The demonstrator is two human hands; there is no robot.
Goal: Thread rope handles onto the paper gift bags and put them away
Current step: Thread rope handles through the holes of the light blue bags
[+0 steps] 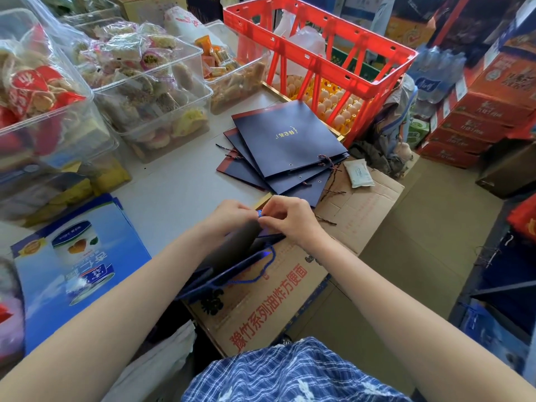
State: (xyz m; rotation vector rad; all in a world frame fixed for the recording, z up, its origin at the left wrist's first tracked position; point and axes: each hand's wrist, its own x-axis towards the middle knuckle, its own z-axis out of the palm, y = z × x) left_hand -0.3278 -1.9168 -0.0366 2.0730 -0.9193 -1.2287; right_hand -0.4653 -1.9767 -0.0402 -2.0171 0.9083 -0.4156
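Both hands (261, 217) pinching rope end (260, 213), grey table (179, 184), stockroom cartons (475, 111)

Single head cam, wide-angle, looks fwd & down, close over both hands (261, 217) at table (174, 192) edge.

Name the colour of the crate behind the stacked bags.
Red crate, clearest in the head view.

Navy gift bags (285, 140) with gold lettering, a red crate (316, 50), blue plaid cloth (290, 372).
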